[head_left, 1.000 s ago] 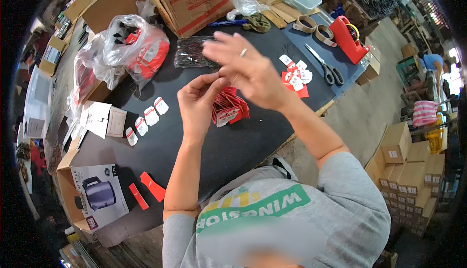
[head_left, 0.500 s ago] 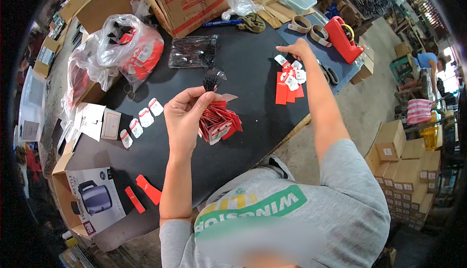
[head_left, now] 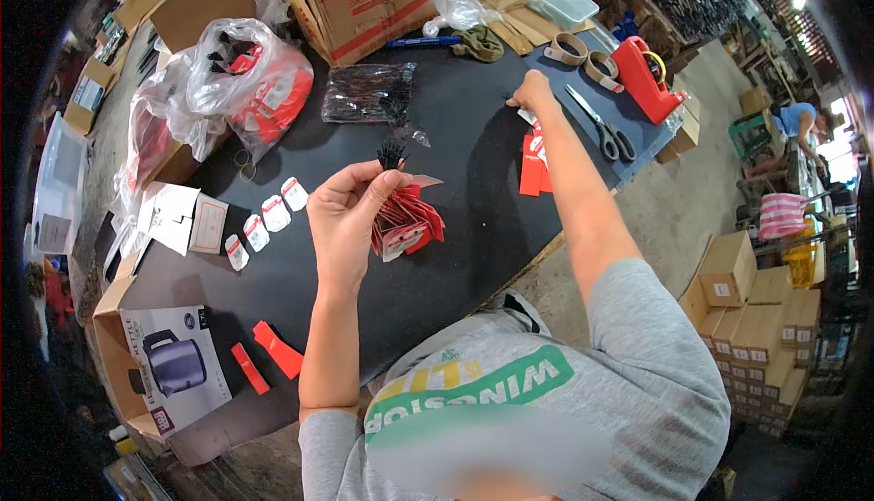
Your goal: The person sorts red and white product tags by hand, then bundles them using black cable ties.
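My left hand [head_left: 350, 205] is closed around the black strings [head_left: 391, 153] of a thick bunch of red tags [head_left: 407, 221], which hangs below the fingers above the table. My right hand [head_left: 534, 93] is stretched out to the far right side, its fingertips pressed together. Whatever those fingertips pinch, if anything, is too small to make out. Just below that hand lie red cards [head_left: 531, 176] with white tags on them, partly covered by my right forearm. Beyond the bunch sits a clear plastic pack [head_left: 369, 93] of black strings.
White tags [head_left: 275, 213] form a row at left, near a kettle box [head_left: 177, 364] and loose red strips [head_left: 278, 350]. Plastic bags [head_left: 273, 101] hold red tags. Scissors [head_left: 601, 123], tape rolls [head_left: 566, 49] and a red tape dispenser [head_left: 645, 78] are at right. Another person [head_left: 801, 123] works farther off.
My right hand has shifted left, and its extended index finger has drawn in to a pinch. The forearm now covers more of the white tags and uncovers the scissors. My left hand stays nearly still.
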A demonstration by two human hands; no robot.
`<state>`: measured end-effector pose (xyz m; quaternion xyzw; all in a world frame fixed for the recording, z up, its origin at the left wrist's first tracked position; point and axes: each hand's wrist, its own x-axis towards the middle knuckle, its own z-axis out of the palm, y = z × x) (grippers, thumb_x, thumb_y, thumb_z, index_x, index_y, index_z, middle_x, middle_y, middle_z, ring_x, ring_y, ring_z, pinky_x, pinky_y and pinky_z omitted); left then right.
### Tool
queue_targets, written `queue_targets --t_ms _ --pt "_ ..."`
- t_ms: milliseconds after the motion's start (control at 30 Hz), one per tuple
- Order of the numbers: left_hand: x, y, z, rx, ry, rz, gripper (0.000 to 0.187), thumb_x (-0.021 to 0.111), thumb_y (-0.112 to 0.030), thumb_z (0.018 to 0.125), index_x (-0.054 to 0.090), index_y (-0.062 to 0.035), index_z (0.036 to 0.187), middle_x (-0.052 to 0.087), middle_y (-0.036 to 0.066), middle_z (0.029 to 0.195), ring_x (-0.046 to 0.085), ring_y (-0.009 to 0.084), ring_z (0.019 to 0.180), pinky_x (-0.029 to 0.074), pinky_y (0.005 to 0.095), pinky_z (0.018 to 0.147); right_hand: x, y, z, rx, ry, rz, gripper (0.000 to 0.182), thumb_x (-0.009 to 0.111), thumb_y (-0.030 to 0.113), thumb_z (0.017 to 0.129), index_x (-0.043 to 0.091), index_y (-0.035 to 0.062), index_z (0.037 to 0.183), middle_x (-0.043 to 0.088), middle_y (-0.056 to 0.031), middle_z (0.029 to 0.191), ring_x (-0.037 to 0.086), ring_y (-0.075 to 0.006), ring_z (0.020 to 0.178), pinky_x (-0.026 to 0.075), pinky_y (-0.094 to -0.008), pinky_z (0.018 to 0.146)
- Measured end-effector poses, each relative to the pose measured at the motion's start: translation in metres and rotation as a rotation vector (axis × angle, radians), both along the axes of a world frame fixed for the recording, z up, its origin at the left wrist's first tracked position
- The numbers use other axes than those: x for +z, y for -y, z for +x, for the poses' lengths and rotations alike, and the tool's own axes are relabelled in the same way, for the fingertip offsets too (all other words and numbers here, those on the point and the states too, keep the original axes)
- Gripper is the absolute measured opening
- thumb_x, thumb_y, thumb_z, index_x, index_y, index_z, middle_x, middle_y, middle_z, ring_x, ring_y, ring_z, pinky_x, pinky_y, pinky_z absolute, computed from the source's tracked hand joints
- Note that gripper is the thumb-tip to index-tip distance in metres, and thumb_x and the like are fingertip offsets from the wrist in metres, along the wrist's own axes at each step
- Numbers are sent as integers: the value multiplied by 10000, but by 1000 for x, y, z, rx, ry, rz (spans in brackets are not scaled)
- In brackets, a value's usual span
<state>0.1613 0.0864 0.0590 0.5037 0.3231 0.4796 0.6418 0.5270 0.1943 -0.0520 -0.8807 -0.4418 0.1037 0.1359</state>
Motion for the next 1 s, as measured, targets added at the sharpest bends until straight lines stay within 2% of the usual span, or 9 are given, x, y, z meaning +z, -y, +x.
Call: queue_targets --t_ms 100,200,400,500,633,800,867,933,1000 --pt "-1 1 -1 -4 3 -11 74 616 -34 868 624 19 918 687 157 879 673 174 807 528 253 735 -2 0 -4 23 -160 -96 473 843 248 607 633 -100 849 641 -280 925 637 -366 927 521 -403 773" --pt "-2 2 0 -11 5 -10 76 615 -33 868 626 18 923 687 154 884 671 171 812 523 250 744 -2 15 -16 157 23 -40 319 723 131 709 637 -70 942 628 -269 1020 608 -368 1002 501 -390 870" --pt "1 4 -6 24 -29 27 75 618 -39 869 630 16 918 689 143 881 660 163 811 512 257 773 -23 26 2 433 98 109 176 637 82 761 629 -60 864 644 -255 897 636 -362 885 507 -412 785" --pt "0 2 -8 43 -6 11 68 621 -40 868 634 11 912 688 143 882 659 166 809 512 263 779 -5 41 1 313 -259 421 143 651 63 779 563 -45 749 637 -192 730 632 -245 663 492 -339 617" --pt "3 0 -4 25 59 -52 62 628 -34 862 635 7 908 686 150 887 662 169 806 512 261 780 4 45 16 268 -633 421 82 638 18 816 572 -29 833 645 -119 722 619 -144 566 483 -261 513" --pt "0 -1 -2 70 2 -22 87 646 -34 849 643 18 918 685 141 881 657 148 796 506 236 747 31 60 14 225 -944 419 244 657 -1 801 551 -65 1011 650 -132 779 664 -191 680 554 -282 598" --pt "-3 -3 -4 98 -43 8 98 656 -37 843 649 24 919 686 126 869 650 129 790 500 223 729 54 70 5 265 -1054 376 300 655 30 818 546 -33 1090 638 -76 784 644 -135 706 524 -244 618" --pt "-11 -8 -9 306 -578 421 116 660 -36 840 660 42 926 684 89 845 626 88 766 479 197 694 76 77 -5 306 -1065 351 346 651 28 820 524 -27 1137 630 -66 804 635 -125 706 527 -243 641" --pt "0 -7 -8 240 -460 338 122 654 -36 843 660 50 929 683 77 833 614 75 757 470 187 686 104 87 -25 482 -1106 373 336 643 29 827 528 -22 1138 619 -62 820 621 -117 679 531 -244 646"
